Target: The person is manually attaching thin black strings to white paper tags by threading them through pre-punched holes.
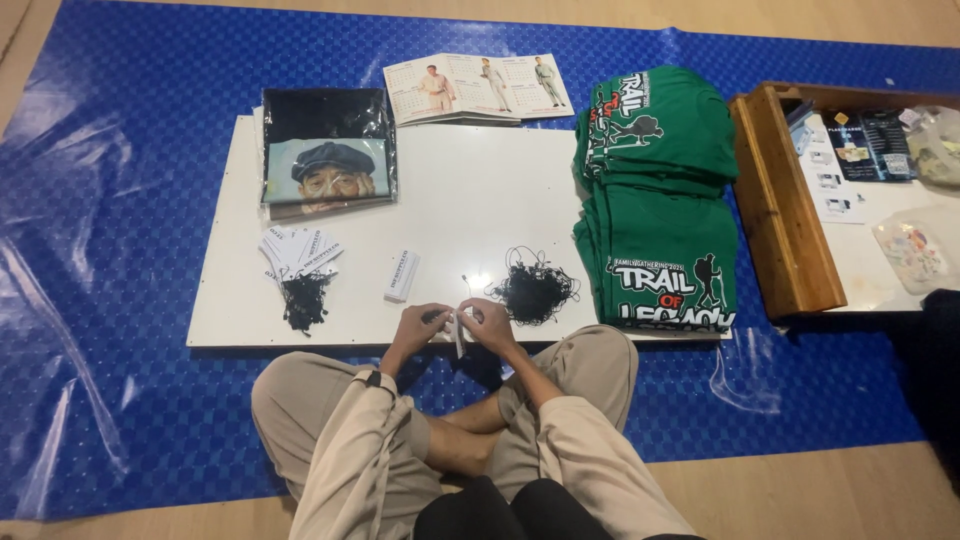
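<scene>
Seated cross-legged on the blue mat [120,300] at the near edge of the white board [450,190]. Left hand [418,327] and right hand [484,322] both pinching one small white tag [457,333]. Stringing step, judging by the heap of black cords [535,290] beside the right hand and finished tags [298,258] left. Next: steady threading through a tiny hole.

Green folded shirts [655,190], an open calendar [478,88], wooden tray [785,210].

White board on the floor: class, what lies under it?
Under the white board lies a blue plastic sheet, visible all round it. Whatever sits directly beneath the board is covered.
</scene>
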